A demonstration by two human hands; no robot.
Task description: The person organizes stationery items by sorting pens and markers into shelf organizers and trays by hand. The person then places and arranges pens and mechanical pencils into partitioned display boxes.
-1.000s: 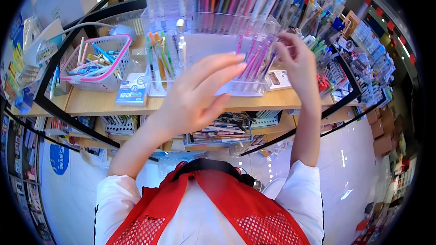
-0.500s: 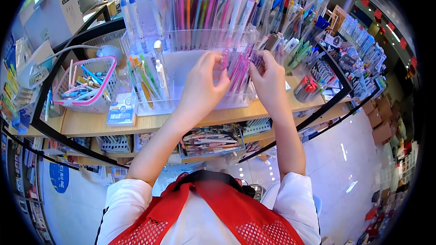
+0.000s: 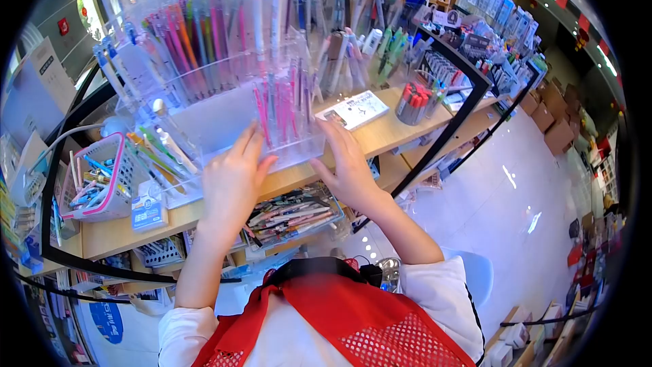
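Note:
Pink and purple pens stand upright in the front right compartment of a clear acrylic display stand. My left hand is just in front of the stand, left of these pens, its fingers stretched forward and its thumb apart. On the other side, my right hand is at the stand's right front corner with thumb and fingers spread. Neither hand holds anything. Whether the fingertips touch the acrylic, I cannot tell. Green, orange and white pens lean in the stand's front left compartment.
A white basket with a pink rim holds pens at the left, beside a small blue-and-white box. Right of the stand are a white box and a cup of red-capped pens. A black frame bar crosses the wooden shelf.
Both hands have let go of the pink and purple pens and come down toward the stand's lower front, farther apart. The camera view has turned and tilted.

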